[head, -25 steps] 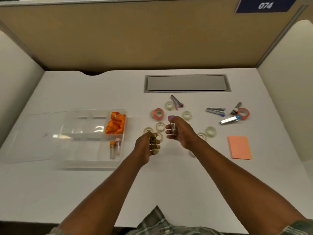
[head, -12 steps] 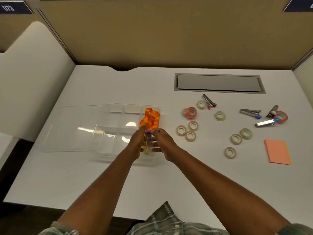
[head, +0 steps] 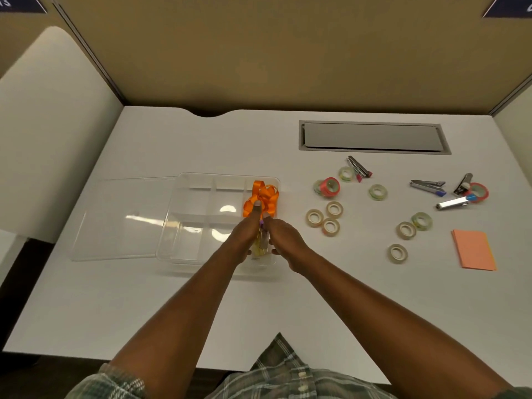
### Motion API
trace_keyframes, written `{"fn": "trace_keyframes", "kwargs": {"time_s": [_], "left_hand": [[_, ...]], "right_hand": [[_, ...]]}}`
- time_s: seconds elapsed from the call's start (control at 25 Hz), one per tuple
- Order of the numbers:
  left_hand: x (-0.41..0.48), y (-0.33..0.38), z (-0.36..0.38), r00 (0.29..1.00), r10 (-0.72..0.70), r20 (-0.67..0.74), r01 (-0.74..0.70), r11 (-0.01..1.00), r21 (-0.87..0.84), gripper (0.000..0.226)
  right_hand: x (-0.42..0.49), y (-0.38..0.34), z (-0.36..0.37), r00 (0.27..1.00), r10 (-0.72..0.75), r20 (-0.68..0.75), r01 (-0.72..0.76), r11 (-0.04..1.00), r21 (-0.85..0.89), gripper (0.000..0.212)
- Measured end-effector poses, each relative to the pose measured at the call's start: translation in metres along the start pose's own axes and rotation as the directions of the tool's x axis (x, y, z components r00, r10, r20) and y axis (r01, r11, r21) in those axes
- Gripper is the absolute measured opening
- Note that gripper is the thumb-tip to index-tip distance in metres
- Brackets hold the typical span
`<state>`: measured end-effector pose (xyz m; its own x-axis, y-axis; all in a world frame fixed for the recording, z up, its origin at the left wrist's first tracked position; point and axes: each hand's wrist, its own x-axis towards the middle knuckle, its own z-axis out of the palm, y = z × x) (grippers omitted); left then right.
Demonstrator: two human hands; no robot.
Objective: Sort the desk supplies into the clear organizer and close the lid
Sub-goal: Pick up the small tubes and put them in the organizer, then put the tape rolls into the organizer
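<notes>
My left hand point(head: 244, 236) and right hand point(head: 285, 240) meet over the organizer point(head: 201, 180) at the centre of the frame, with small vials point(head: 261, 243) between them, just below the ribbon point(head: 263, 197); I cannot tell whether my fingers clamp them. The white desk point(head: 144, 298) carries tape rolls point(head: 334, 210) at right and a grey hatch point(head: 371, 136) at upper right, with a tan partition point(head: 259, 53) behind

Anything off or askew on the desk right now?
Nothing spilled or damaged. The orange ribbon bow in the far-right compartment of the clear plastic organizer puffs up, seemingly above the rim; it may fight the flat clear lid.
</notes>
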<state>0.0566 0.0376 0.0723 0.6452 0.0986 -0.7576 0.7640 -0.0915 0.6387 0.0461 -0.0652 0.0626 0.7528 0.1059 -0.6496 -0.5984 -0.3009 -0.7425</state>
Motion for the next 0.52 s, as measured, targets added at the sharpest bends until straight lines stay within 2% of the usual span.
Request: {"fn": "trace_keyframes", "kwargs": {"time_s": [0.16, 0.28, 0.4, 0.52], "left_hand": [[0.011, -0.002, 0.005, 0.988, 0.066, -0.137, -0.06, 0.997, 0.045, 0.108], [0.012, 0.003, 0.018, 0.979, 0.119, -0.167, -0.117, 0.993, 0.019, 0.104], [0.005, 0.012, 0.041, 0.965, 0.184, -0.189, -0.189, 0.982, -0.01, 0.067], [0.006, 0.015, 0.07, 0.962, 0.196, -0.189, -0.183, 0.98, 0.083, 0.061]], "right_hand": [[-0.002, 0.001, -0.012, 0.995, -0.08, -0.059, 0.078, 0.996, -0.048, 0.056], [-0.002, 0.005, -0.028, 0.994, -0.084, -0.065, 0.082, 0.996, -0.036, 0.053], [-0.003, 0.011, -0.049, 0.995, -0.068, -0.074, 0.067, 0.998, -0.013, 0.06], [-0.005, 0.02, -0.076, 0.991, -0.098, -0.087, 0.094, 0.994, -0.047, 0.064]]}}
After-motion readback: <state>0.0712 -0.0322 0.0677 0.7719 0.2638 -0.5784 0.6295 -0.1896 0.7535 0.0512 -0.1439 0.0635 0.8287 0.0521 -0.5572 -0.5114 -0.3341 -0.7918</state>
